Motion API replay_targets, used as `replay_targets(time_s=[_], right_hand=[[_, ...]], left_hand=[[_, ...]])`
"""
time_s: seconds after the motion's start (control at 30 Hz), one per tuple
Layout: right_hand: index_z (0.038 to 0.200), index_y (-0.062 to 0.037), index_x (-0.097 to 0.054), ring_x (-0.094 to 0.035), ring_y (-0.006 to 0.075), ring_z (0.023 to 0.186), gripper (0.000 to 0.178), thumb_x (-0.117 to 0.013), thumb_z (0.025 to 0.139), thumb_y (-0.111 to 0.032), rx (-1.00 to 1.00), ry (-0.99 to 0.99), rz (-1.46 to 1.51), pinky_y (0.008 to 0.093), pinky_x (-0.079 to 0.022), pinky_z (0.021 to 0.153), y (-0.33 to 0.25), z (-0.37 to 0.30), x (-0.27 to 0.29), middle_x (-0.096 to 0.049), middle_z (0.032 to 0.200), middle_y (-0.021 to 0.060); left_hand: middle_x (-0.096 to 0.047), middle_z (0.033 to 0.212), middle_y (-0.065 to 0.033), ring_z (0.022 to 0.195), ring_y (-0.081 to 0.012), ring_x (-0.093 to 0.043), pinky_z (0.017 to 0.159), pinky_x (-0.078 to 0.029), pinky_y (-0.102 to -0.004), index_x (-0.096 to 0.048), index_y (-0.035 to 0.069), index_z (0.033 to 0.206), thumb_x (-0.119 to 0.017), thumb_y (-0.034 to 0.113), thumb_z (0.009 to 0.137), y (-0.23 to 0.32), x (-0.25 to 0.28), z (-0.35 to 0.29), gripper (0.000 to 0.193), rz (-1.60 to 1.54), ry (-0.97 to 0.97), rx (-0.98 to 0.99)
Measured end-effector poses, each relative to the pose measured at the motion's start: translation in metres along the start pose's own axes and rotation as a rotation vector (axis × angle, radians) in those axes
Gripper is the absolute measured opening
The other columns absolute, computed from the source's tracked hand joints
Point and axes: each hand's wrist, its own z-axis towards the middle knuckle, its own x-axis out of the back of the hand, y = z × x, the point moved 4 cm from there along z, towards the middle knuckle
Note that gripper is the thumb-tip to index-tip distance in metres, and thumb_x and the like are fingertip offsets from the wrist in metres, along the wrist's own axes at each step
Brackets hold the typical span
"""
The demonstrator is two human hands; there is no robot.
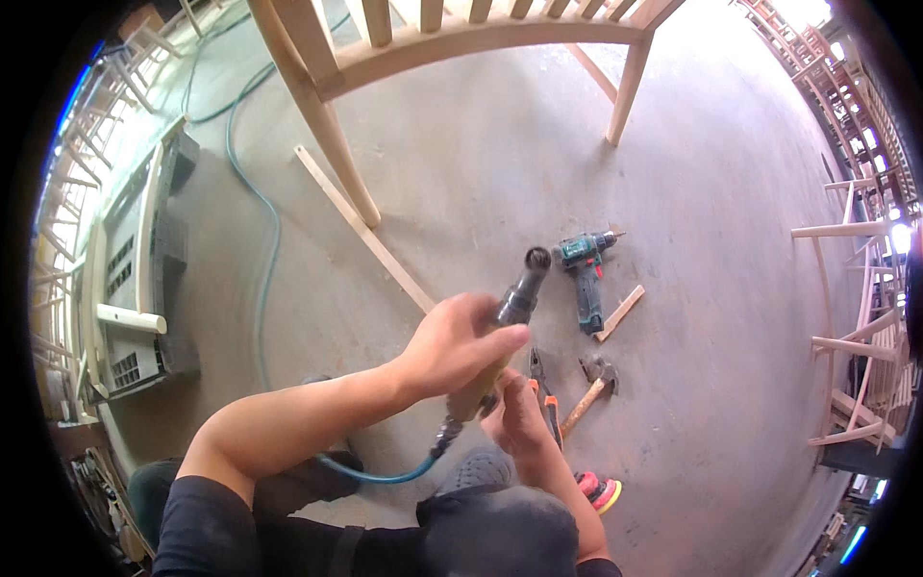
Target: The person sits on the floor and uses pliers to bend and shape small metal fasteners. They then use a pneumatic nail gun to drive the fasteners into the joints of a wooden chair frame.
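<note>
Both my hands hold a slim air tool with a dark shaft point(520, 300) and a round angled head pointing away from me. My left hand point(444, 348) wraps round its upper body from the left. Lower down, my right hand point(519, 419) closes round the tool's side, its fingers partly hidden. A blue air hose point(392, 478) runs from the tool's rear end toward the left. On the floor just right of the tool lie a teal and black cordless drill point(583, 274), orange-handled pliers point(551, 409) and a wooden-handled hammer point(585, 404).
A pale wooden chair frame point(490, 40) stands ahead. A long wooden strip point(361, 229) and a short wood piece point(622, 313) lie on the floor. A red and yellow sander point(606, 494) sits by my right forearm. Left is a dark pallet point(175, 260); chair frames point(870, 231) line the right.
</note>
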Motion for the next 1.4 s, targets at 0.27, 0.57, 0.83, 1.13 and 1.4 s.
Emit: replay_targets(time_s=[0.27, 0.57, 0.83, 1.13, 1.4], right_hand=[[0.132, 0.0010, -0.059, -0.075, 0.0252, 0.096, 0.052, -0.072, 0.099, -0.037, -0.024, -0.307, -0.154, 0.0364, -0.062, 0.080, -0.157, 0.056, -0.099, -0.072, 0.114, 0.0136], [0.128, 0.0003, -0.061, -0.074, 0.0214, 0.090, 0.039, -0.071, 0.093, -0.014, 0.127, -0.099, -0.393, 0.0345, -0.061, 0.069, -0.245, 0.053, -0.232, -0.072, 0.107, 0.0113], [0.124, 0.0015, -0.059, -0.069, 0.0175, 0.083, 0.044, -0.076, 0.086, -0.014, 0.283, 0.010, -0.736, 0.0336, -0.058, 0.066, -0.262, 0.108, -0.250, -0.069, 0.104, 0.0108], [0.134, 0.0042, -0.054, -0.070, 0.0408, 0.105, 0.053, -0.074, 0.090, -0.018, 0.369, 0.058, -0.959, 0.0467, -0.053, 0.094, -0.242, 0.156, -0.312, -0.070, 0.113, 0.0253], [0.131, 0.0062, -0.051, -0.069, 0.0376, 0.102, 0.049, -0.071, 0.095, -0.018, 0.346, 0.061, -0.897, 0.0455, -0.053, 0.092, -0.233, 0.166, -0.333, -0.069, 0.112, 0.0257]], left_hand=[[-0.072, 0.109, -0.0141, 0.102, -0.0167, -0.068, 0.085, -0.058, -0.0317, -0.060, -0.002, 0.118, -0.073, 0.040, 0.103, 0.119, 0.040, 0.040, 0.047, -0.059, -0.076, -0.124], [-0.069, 0.113, -0.0075, 0.098, -0.0116, -0.063, 0.082, -0.056, -0.0290, -0.059, -0.005, 0.137, -0.070, 0.030, 0.105, 0.252, 0.095, 0.003, 0.049, -0.033, 0.074, -0.152], [-0.071, 0.122, -0.0061, 0.108, -0.0139, -0.068, 0.093, -0.053, -0.0285, -0.058, -0.003, 0.139, -0.074, 0.029, 0.103, 0.234, 0.184, -0.016, 0.051, -0.192, 0.495, -0.239], [-0.067, 0.128, -0.0139, 0.117, -0.0203, -0.065, 0.099, -0.054, -0.0340, -0.045, -0.008, 0.144, -0.086, 0.020, 0.093, 0.233, 0.239, -0.009, 0.071, -0.343, 1.105, -0.225], [-0.061, 0.139, -0.0154, 0.131, -0.0221, -0.059, 0.110, -0.049, -0.0358, -0.044, -0.002, 0.146, -0.087, 0.009, 0.089, 0.260, 0.236, -0.007, 0.072, -0.395, 0.981, -0.478]])
